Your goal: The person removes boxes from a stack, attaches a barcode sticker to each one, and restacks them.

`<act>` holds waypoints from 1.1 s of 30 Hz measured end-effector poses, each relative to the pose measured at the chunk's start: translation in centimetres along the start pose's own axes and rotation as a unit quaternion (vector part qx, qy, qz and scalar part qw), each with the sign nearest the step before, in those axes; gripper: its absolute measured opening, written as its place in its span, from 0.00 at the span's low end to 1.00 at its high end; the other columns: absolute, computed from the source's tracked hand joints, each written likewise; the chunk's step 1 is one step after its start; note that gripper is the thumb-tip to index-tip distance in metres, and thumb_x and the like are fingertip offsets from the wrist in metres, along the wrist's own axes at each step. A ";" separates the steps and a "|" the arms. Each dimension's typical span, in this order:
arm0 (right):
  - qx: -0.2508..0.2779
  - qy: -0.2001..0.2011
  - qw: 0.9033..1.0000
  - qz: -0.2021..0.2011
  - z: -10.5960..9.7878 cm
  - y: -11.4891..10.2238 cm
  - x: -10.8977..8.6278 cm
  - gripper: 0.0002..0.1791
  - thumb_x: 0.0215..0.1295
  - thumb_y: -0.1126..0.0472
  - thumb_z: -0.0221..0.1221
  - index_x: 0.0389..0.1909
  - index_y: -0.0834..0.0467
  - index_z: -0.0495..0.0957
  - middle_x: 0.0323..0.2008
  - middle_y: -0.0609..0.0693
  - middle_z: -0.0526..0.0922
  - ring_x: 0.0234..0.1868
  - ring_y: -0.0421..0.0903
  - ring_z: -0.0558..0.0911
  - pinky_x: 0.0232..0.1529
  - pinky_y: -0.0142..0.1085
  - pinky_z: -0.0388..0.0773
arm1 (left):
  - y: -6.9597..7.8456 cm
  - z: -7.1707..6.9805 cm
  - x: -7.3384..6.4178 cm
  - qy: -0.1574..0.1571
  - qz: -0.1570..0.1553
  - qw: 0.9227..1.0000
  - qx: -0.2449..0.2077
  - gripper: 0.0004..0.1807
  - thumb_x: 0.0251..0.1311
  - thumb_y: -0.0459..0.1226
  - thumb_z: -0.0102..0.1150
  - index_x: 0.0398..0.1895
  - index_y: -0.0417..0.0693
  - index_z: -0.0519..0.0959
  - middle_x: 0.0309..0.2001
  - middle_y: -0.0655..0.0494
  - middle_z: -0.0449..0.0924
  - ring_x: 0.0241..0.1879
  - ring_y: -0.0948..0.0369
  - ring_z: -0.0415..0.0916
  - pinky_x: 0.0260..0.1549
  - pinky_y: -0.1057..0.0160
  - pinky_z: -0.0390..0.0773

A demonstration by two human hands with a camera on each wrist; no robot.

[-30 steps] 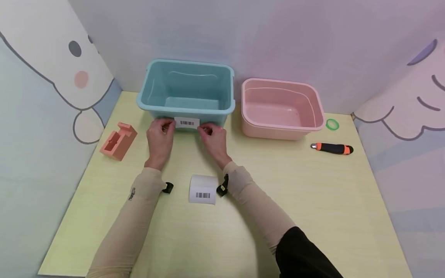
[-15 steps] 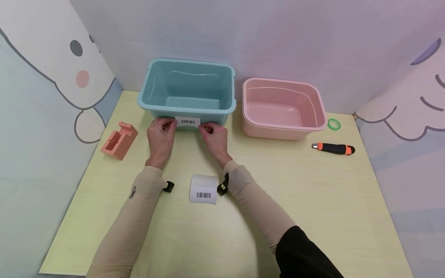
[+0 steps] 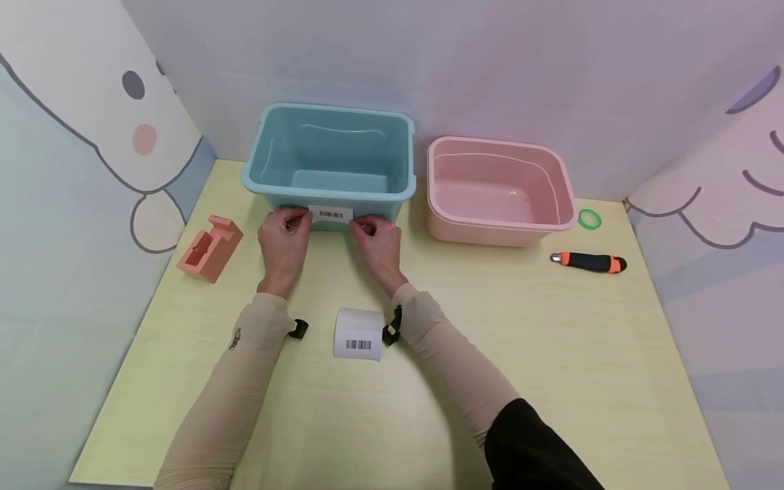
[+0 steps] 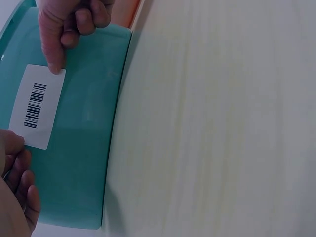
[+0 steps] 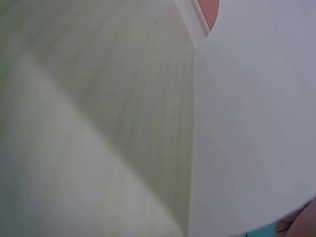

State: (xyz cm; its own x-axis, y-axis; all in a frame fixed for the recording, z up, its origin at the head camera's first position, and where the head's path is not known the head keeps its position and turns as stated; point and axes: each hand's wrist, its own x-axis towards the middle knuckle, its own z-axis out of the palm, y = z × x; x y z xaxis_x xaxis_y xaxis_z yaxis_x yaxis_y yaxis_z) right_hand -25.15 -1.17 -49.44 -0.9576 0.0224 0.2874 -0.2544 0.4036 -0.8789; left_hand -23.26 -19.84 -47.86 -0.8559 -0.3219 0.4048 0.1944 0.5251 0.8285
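A white barcode label [image 3: 331, 214] lies along the front wall of a teal plastic bin [image 3: 278, 191], just under its rim. At the label's left end my left hand [image 3: 283, 248] pinches the edge between thumb and finger. My right hand [image 3: 380, 248] pinches the lower right corner in the same way. The left wrist view shows the label [image 4: 37, 106] face-on over the bin's wall, one hand's fingertips at each end and the other fingers curled. A roll of barcode labels [image 3: 358, 325] sits between my forearms; its white side [image 5: 252, 113] fills much of the right wrist view.
A pink bin [image 3: 484, 233] stands right of the teal one. Further right lie a green ring [image 3: 589, 219], seemingly a tape roll, and a utility knife [image 3: 588, 263]. An orange block-shaped holder [image 3: 211, 250] stands at left. Walls enclose the table's back and sides.
Both hands stay at the label's ends, and the label keeps its place on the bin. The whole view shifts very slightly; nothing else visibly moves.
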 end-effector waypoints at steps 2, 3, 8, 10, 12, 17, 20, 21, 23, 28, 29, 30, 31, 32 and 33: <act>0.002 0.005 1.000 0.005 0.0 0.0 0.0 0.10 0.69 0.59 0.69 0.36 0.63 0.90 0.25 0.53 0.86 0.26 0.42 0.78 0.29 0.28 0.71 | 0.0 0.0 0.0 0.000 0.000 1.000 0.003 0.10 0.69 0.36 0.67 0.41 0.35 0.89 0.40 0.41 0.87 0.42 0.50 0.80 0.44 0.60 0.75; 0.004 0.006 1.000 0.007 0.0 -0.1 -0.1 0.10 0.69 0.59 0.69 0.36 0.63 0.90 0.25 0.53 0.86 0.26 0.42 0.78 0.29 0.28 0.71 | 0.0 0.0 0.0 0.001 0.000 1.000 0.005 0.10 0.69 0.36 0.67 0.41 0.35 0.89 0.40 0.41 0.87 0.42 0.50 0.80 0.45 0.59 0.75; 0.011 0.013 1.000 0.015 0.0 0.0 -0.1 0.11 0.69 0.58 0.69 0.35 0.63 0.90 0.24 0.52 0.85 0.25 0.42 0.78 0.28 0.28 0.72 | -0.1 0.1 0.0 0.005 0.002 1.000 0.009 0.10 0.69 0.36 0.68 0.40 0.35 0.89 0.38 0.41 0.87 0.41 0.50 0.79 0.44 0.59 0.73; 0.014 0.014 1.000 0.022 0.1 0.0 -0.1 0.11 0.70 0.57 0.69 0.36 0.63 0.90 0.24 0.52 0.86 0.24 0.41 0.80 0.27 0.28 0.73 | -0.1 0.1 0.0 0.009 0.001 1.000 0.009 0.10 0.68 0.37 0.69 0.39 0.35 0.88 0.37 0.42 0.87 0.40 0.50 0.79 0.43 0.60 0.73; 0.019 0.013 0.999 0.032 0.0 0.0 -0.1 0.12 0.70 0.57 0.69 0.36 0.63 0.90 0.24 0.52 0.87 0.24 0.41 0.82 0.27 0.28 0.75 | 0.0 0.1 0.0 0.011 -0.002 1.000 0.008 0.10 0.67 0.37 0.69 0.38 0.36 0.88 0.37 0.42 0.87 0.39 0.51 0.79 0.42 0.62 0.72; 0.031 0.005 0.998 0.050 -0.1 0.0 -0.1 0.12 0.71 0.56 0.68 0.37 0.63 0.89 0.25 0.52 0.88 0.24 0.42 0.84 0.26 0.29 0.77 | 0.1 0.0 0.1 0.011 -0.015 1.000 -0.001 0.10 0.66 0.37 0.71 0.38 0.37 0.87 0.37 0.44 0.86 0.38 0.54 0.78 0.41 0.65 0.72; 0.041 0.003 0.998 0.052 -0.2 0.1 -0.1 0.12 0.71 0.56 0.68 0.37 0.63 0.89 0.25 0.53 0.88 0.24 0.43 0.85 0.27 0.30 0.77 | 0.1 0.0 0.1 0.010 -0.019 1.000 -0.004 0.10 0.66 0.38 0.71 0.38 0.37 0.87 0.37 0.44 0.86 0.38 0.54 0.78 0.40 0.66 0.72; 0.044 0.003 0.998 0.052 -0.2 0.1 -0.1 0.12 0.71 0.56 0.68 0.37 0.63 0.89 0.25 0.53 0.88 0.24 0.43 0.85 0.27 0.30 0.77 | 0.1 0.0 0.1 0.009 -0.019 1.000 -0.005 0.11 0.66 0.38 0.71 0.38 0.37 0.87 0.37 0.44 0.86 0.38 0.55 0.78 0.40 0.66 0.72; 0.053 0.002 0.997 0.050 -0.1 0.2 -0.1 0.13 0.71 0.56 0.68 0.36 0.63 0.90 0.25 0.53 0.88 0.24 0.45 0.85 0.27 0.30 0.77 | 0.2 0.0 0.1 0.008 -0.020 1.000 -0.005 0.11 0.66 0.38 0.71 0.38 0.37 0.87 0.36 0.44 0.86 0.37 0.55 0.78 0.40 0.66 0.72; 0.104 -0.051 0.993 0.011 0.0 0.2 -0.3 0.12 0.73 0.60 0.65 0.40 0.67 0.88 0.29 0.57 0.89 0.23 0.50 0.84 0.25 0.30 0.78 | 0.1 0.1 0.1 0.012 -0.021 1.000 -0.002 0.11 0.66 0.39 0.72 0.37 0.37 0.87 0.36 0.45 0.86 0.36 0.56 0.78 0.39 0.67 0.71; 0.118 -0.068 0.991 -0.002 0.1 0.1 -0.4 0.12 0.74 0.61 0.64 0.42 0.68 0.88 0.31 0.59 0.89 0.22 0.50 0.83 0.24 0.31 0.78 | 0.1 0.1 0.1 0.012 -0.021 1.000 -0.001 0.11 0.66 0.39 0.72 0.37 0.38 0.87 0.35 0.45 0.86 0.36 0.56 0.78 0.39 0.67 0.71; 0.132 -0.085 0.987 -0.012 0.2 0.0 -0.4 0.12 0.74 0.63 0.63 0.44 0.69 0.87 0.34 0.60 0.89 0.20 0.48 0.82 0.23 0.31 0.78 | 0.1 0.1 0.1 0.013 -0.021 1.000 0.000 0.11 0.65 0.39 0.72 0.36 0.38 0.87 0.35 0.45 0.86 0.35 0.56 0.78 0.39 0.67 0.71; 0.145 -0.101 0.984 -0.021 0.2 -0.1 -0.5 0.12 0.74 0.64 0.62 0.46 0.71 0.86 0.36 0.63 0.89 0.19 0.47 0.81 0.23 0.31 0.77 | 0.1 0.1 0.1 0.013 -0.021 1.000 0.001 0.11 0.65 0.39 0.72 0.36 0.38 0.87 0.35 0.45 0.86 0.35 0.56 0.78 0.38 0.67 0.71; 0.152 -0.114 0.981 -0.029 0.3 -0.2 -0.5 0.12 0.75 0.66 0.61 0.48 0.71 0.85 0.39 0.64 0.89 0.18 0.44 0.79 0.22 0.31 0.77 | 0.0 0.1 0.2 0.013 -0.020 1.000 0.002 0.11 0.65 0.39 0.72 0.36 0.38 0.87 0.35 0.44 0.86 0.35 0.55 0.78 0.39 0.66 0.71; 0.161 -0.123 0.979 -0.033 0.4 -0.3 -0.5 0.12 0.75 0.67 0.60 0.50 0.72 0.84 0.41 0.66 0.89 0.17 0.42 0.78 0.22 0.32 0.77 | 0.0 0.1 0.2 0.013 -0.019 1.000 0.003 0.12 0.65 0.40 0.72 0.36 0.38 0.87 0.35 0.45 0.86 0.35 0.55 0.78 0.39 0.66 0.71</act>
State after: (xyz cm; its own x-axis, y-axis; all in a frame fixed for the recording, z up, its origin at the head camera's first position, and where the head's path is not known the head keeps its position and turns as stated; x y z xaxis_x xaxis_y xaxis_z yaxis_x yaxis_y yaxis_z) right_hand -24.61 -1.65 -49.44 -0.9311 -0.2318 0.2817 -0.3083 0.0874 -0.9473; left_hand -23.46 -19.80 -47.82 -0.8499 -0.3623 0.3826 0.1583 0.5170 0.8412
